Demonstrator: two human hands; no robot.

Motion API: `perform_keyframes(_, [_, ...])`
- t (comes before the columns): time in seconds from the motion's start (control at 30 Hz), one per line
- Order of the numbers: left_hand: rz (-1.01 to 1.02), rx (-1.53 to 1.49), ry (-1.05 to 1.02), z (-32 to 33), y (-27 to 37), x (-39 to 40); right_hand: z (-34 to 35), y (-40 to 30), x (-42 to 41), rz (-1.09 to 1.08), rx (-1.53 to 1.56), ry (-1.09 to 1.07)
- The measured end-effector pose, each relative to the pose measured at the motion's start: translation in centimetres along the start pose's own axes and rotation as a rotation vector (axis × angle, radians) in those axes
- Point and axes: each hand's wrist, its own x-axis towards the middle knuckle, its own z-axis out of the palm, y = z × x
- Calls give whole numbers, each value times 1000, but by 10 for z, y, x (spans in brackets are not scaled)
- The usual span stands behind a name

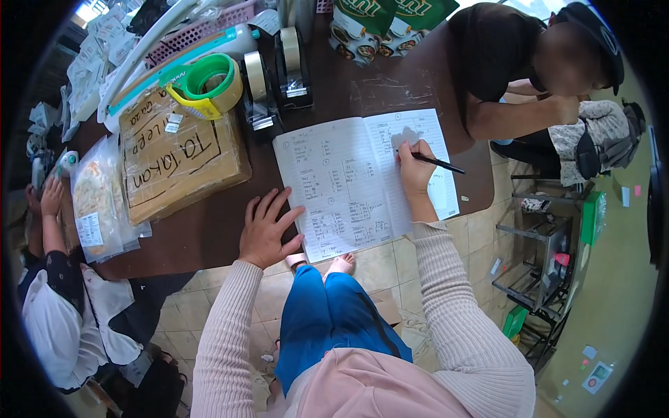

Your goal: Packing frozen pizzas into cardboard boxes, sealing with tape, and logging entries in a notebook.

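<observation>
An open lined notebook (339,183) with handwriting on both pages lies on the dark brown table (209,230) at its near edge. My right hand (417,170) is closed around a black pen (439,163), over the upper part of the right page; its fingers hide the pen's writing end. My left hand (272,224) rests flat with spread fingers on the table, its fingertips at the left page's edge, and holds nothing. A cardboard box (183,157) with marker writing and clear tape is to the left of the notebook.
A green and yellow tape dispenser (209,83) sits on the box. Two black desk tape dispensers (258,99) (292,68) stand behind the notebook. Packed flat food (99,193) lies left. Green pouches (366,26) stand at the back. People are at the right (502,62) and left (57,313).
</observation>
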Motion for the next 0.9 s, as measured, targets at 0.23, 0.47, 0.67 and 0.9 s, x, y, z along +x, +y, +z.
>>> perform_keyframes(0.23, [0,-19,19,0,-1,0,1,-7,1,-27,2,-18])
perform_keyframes(0.47, [1,0,33,1,1,1,-4,12,5,-166,-125,-8])
perform_keyframes(0.67, [12,-23,52,4,-3,-3,6,-24,-2,11,155,59])
perform_keyframes(0.9, [-308,-56,368,18,40,-34,-12,-27,29,652,912,165])
